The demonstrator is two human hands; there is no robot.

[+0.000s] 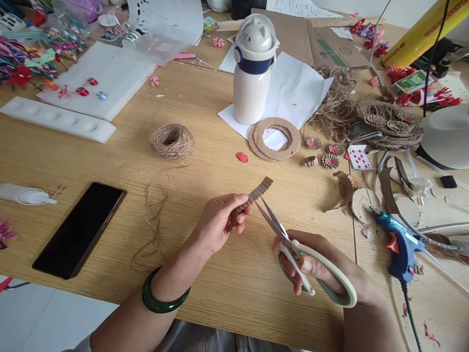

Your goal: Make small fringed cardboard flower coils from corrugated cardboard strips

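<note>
Above the table (205, 178), hands (216, 222) (331, 250) hold scissors (284, 235) and probably cardboard (261, 189).

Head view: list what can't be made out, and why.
Head view, hidden: lower part of the brown corrugated cardboard strip, partly covered by the left hand.
Head view, cut off: white tapered tube, by the left edge.
Head view, cut off: yellow cylinder with red lettering, by the top-right corner.
Head view, too small: label print on the blue plastic glue gun.

Saw a broad wood-grained table (210, 181) with a dark seam (354, 240) at right. Noticed pale tiled floor (54, 320) at lower left, a white wall (408, 13) at upper right, soft pale light.
</note>
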